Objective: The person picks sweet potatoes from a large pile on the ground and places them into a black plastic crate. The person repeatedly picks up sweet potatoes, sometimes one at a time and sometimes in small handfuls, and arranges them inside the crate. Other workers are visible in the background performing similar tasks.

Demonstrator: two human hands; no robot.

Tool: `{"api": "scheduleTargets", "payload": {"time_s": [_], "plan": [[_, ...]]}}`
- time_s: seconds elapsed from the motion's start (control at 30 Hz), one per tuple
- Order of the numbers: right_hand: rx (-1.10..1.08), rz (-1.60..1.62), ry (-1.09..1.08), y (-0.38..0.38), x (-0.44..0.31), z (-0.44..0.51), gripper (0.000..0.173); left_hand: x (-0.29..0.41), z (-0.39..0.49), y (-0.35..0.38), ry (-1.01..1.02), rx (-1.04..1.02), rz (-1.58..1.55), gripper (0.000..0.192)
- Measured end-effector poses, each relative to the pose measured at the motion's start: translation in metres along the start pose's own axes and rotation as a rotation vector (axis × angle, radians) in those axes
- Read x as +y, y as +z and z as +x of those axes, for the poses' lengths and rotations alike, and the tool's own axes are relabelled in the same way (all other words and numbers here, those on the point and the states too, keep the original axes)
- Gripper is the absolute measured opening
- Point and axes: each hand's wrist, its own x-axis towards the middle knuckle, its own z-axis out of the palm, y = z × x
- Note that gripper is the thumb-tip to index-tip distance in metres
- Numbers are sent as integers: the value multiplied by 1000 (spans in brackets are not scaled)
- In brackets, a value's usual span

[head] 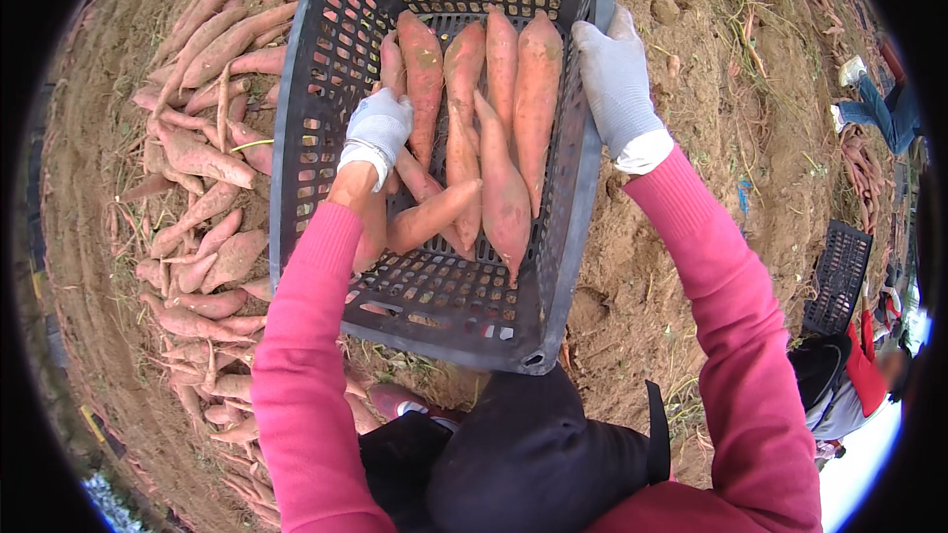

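Observation:
Before me is a black plastic crate (437,346) with several sweet potatoes (506,200) lying inside on its slatted bottom. My left hand (381,122), in a pale knit glove, reaches into the crate's left side among the sweet potatoes. Its fingers are curled at the lower end of a small sweet potato (392,63); whether they grip it cannot be told. My right hand (616,74), in a similar glove, grips the crate's right rim, its thumb up and fingers partly hidden behind the edge.
A long heap of sweet potatoes (204,155) lies on the soil left of the crate. Dry vines (748,37) lie on the soil to the right. Another black crate (837,277) stands farther right, near a person in red (863,370). Another person's legs (878,111) show at upper right.

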Motion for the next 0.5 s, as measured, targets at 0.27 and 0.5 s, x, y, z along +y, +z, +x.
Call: {"api": "scheduleTargets", "payload": {"time_s": [0.27,0.5], "plan": [[-5,1,36,-1,-2,-2,45,-21,-22,19,-260,-5,-277,50],[1,51,22,0,-1,-2,43,-8,-111,14,392,-565,-53,53]]}}
